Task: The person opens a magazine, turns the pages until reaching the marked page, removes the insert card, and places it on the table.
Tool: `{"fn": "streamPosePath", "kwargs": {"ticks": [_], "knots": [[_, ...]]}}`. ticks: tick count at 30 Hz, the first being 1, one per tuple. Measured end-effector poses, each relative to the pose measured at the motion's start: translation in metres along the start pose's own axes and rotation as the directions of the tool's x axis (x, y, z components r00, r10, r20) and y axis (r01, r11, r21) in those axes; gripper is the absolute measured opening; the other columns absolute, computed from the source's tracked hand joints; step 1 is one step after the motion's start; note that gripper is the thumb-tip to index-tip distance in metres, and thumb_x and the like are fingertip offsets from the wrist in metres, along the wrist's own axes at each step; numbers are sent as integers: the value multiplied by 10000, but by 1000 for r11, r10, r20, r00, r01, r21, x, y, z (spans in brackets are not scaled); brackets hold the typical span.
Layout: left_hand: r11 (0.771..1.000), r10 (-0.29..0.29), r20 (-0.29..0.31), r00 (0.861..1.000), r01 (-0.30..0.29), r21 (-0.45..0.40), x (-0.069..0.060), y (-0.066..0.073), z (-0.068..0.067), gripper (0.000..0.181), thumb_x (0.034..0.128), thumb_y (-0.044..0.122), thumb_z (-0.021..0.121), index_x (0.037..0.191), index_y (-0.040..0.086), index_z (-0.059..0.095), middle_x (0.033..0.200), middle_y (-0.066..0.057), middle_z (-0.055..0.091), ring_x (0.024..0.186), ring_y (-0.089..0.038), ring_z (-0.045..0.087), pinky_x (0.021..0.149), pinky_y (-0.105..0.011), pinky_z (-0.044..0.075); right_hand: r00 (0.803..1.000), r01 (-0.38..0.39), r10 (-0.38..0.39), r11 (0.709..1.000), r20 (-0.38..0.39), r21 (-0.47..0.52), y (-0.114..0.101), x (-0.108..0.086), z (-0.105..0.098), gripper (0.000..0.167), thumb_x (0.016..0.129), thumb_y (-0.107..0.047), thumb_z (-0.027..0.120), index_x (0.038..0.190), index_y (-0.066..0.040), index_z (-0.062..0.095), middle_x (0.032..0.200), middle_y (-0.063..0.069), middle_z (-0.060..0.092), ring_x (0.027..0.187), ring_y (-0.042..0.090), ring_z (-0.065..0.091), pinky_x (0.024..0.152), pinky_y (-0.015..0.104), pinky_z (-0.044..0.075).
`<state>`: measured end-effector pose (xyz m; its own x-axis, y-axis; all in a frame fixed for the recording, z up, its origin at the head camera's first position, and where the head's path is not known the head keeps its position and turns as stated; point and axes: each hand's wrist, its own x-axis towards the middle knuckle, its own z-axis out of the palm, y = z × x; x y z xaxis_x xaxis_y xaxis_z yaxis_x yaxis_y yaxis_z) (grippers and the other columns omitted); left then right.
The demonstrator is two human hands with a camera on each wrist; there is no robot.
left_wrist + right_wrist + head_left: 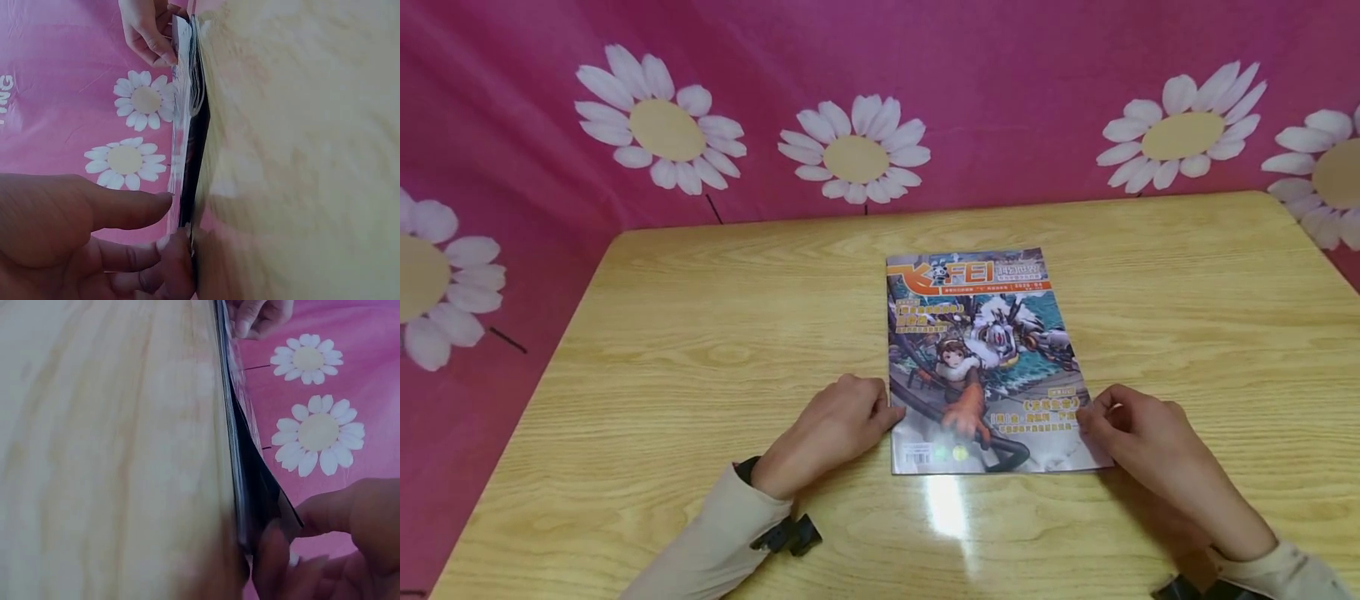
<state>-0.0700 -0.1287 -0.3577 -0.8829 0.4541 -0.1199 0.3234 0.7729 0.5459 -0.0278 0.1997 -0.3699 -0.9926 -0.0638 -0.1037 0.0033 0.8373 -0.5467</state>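
A magazine [985, 358] with an illustrated cover lies face up on the table. My left hand [842, 425] is at its left edge; in the left wrist view the thumb [134, 209] lies on the cover side and curled fingers [178, 265] meet the edge. On the opposite side, my right hand [1150, 433] pinches the lower right edge. Seen from the right wrist, the cover [265, 472] rises off the pages toward the right thumb and fingers. The undersides of the fingertips are partly hidden.
The wood-grain table [715, 333] extends around the magazine. Behind it hangs a pink cloth [1000, 75] printed with white daisies. Dark wrist straps with mounts [790, 533] sit on both sleeves.
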Motion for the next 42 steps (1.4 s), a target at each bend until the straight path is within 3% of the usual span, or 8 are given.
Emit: {"fn": "streamPosePath", "kwargs": {"ticks": [7, 18, 22, 28, 32, 35, 38, 42], "knots": [[995, -61, -66, 996, 66, 73, -4, -3, -2, 194, 916, 249, 660, 827, 96, 581, 772, -17, 504, 695, -178, 497, 589, -328, 422, 998, -6, 3, 999, -66, -40, -11, -3, 1, 213, 918, -279, 625, 867, -88, 546, 652, 0, 528, 604, 169, 457, 520, 290, 338], [994, 10, -93, 996, 0, 105, -10, -7, 0, 280, 919, 218, 659, 1102, 11, 610, 1129, -144, 544, 1015, -322, 491, 877, -431, 446, 998, -56, 54, 997, -43, -48, -9, -4, 3, 279, 933, -355, 593, 808, -112, 536, 640, -2, 523, 606, 177, 466, 499, 314, 326], [992, 57, -77, 995, -48, 119, -13, -4, 5, 357, 925, 235, 649, 1190, 3, 593, 1288, -204, 510, 1171, -389, 462, 965, -508, 414, 999, -20, 19, 1000, -50, -14, -7, -3, 3, 286, 925, -322, 618, 986, -53, 541, 687, 9, 550, 629, 167, 481, 526, 302, 357], [987, 105, -47, 993, -98, 127, -19, 5, 9, 436, 931, 271, 636, 1279, 19, 562, 1416, -222, 441, 1315, -405, 380, 1016, -580, 354, 993, 93, -91, 995, -69, 26, -4, -3, 3, 559, 874, -252, 715, 1284, 10, 439, 750, -15, 590, 630, 79, 516, 571, 247, 407], [981, 127, -10, 992, -124, 153, -20, 12, 13, 469, 947, 321, 610, 1308, 28, 549, 1445, -207, 419, 1346, -426, 343, 1030, -591, 337, 961, 260, -264, 964, -76, -58, -1, -5, 6, 608, 753, -317, 832, 1225, -56, 551, 936, 45, 573, 782, 166, 531, 668, 333, 445], [970, 137, 59, 989, -146, 194, -20, 19, 18, 520, 965, 389, 563, 1349, 40, 520, 1487, -198, 371, 1385, -447, 270, 1071, -592, 280, 899, 419, -431, 897, -73, -142, 5, -9, 7, 744, 640, -388, 883, 1264, -122, 577, 1237, 178, 483, 1047, 340, 488, 858, 466, 424], [958, 143, 134, 981, -170, 230, -18, 25, 24, 596, 971, 446, 521, 1420, 60, 457, 1542, -169, 295, 1435, -411, 168, 1115, -573, 204, 850, 514, -527, 838, -25, -182, 11, -12, 5, 883, 634, -413, 870, 1393, -163, 495, 1493, 229, 273, 1309, 448, 296, 1080, 533, 257], [946, 132, 212, 968, -186, 264, -17, 30, 27, 685, 963, 494, 504, 1491, 83, 358, 1587, -140, 197, 1464, -358, 53, 1146, -553, 116, 825, 552, -563, 794, 34, -255, 15, -12, 4, 885, 717, -432, 813, 1461, -152, 424, 1593, 183, 112, 1446, 396, 83, 1168, 408, -5]]}}
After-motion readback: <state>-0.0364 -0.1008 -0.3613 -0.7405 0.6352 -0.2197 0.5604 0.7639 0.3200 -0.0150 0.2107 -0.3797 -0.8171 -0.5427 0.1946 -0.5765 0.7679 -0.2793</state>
